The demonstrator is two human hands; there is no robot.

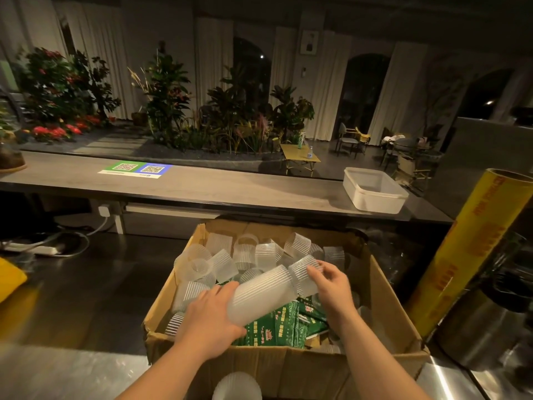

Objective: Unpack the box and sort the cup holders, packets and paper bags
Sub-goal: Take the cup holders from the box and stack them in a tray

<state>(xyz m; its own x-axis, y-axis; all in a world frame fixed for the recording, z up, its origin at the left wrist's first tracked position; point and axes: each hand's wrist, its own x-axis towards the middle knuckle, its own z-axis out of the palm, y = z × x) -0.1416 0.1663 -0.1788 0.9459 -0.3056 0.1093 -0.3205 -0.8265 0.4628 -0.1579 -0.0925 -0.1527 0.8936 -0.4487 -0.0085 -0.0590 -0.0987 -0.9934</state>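
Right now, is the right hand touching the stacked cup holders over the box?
Touching. In the head view the right hand curls its fingers over the far end of the cup holder stack; the left hand grips the near end.

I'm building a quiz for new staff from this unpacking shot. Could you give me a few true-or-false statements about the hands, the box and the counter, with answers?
1. Both the left hand and the right hand hold a stack of cup holders above the box. True.
2. A white tub stands on the counter. True.
3. The green packets lie on the counter. False: they lie inside the box.
4. The yellow roll stands left of the box. False: it stands to the box's right.
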